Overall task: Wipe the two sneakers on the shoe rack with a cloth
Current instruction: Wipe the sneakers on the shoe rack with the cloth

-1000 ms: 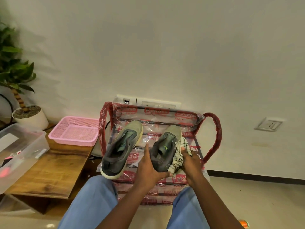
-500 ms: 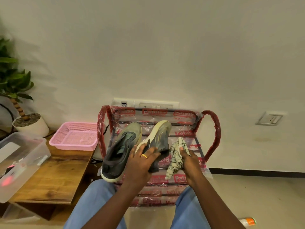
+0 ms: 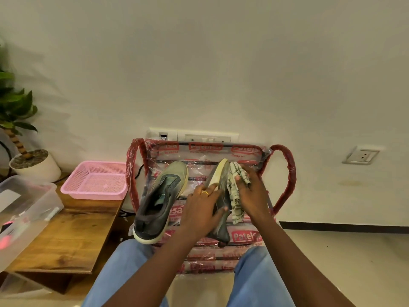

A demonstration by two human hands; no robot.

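Two grey-green sneakers are on the plastic-wrapped red shoe rack point(image 3: 285, 171). The left sneaker point(image 3: 161, 200) lies flat on the rack, toe away from me. My left hand point(image 3: 201, 209) grips the right sneaker point(image 3: 221, 189), tipped on its side so its pale sole edge faces left. My right hand point(image 3: 252, 191) holds a white checked cloth point(image 3: 235, 191) and presses it against the upper side of that sneaker.
A pink plastic basket point(image 3: 95, 180) and a clear lidded box point(image 3: 24, 209) sit on a low wooden table point(image 3: 73, 235) to the left. A potted plant point(image 3: 33, 162) stands behind them. Wall sockets point(image 3: 208, 138) are behind the rack. My knees are below it.
My left hand has lifted the right sneaker and turned it onto its side. My right hand has brought the cloth up against the sneaker's upper, nearer the toe.
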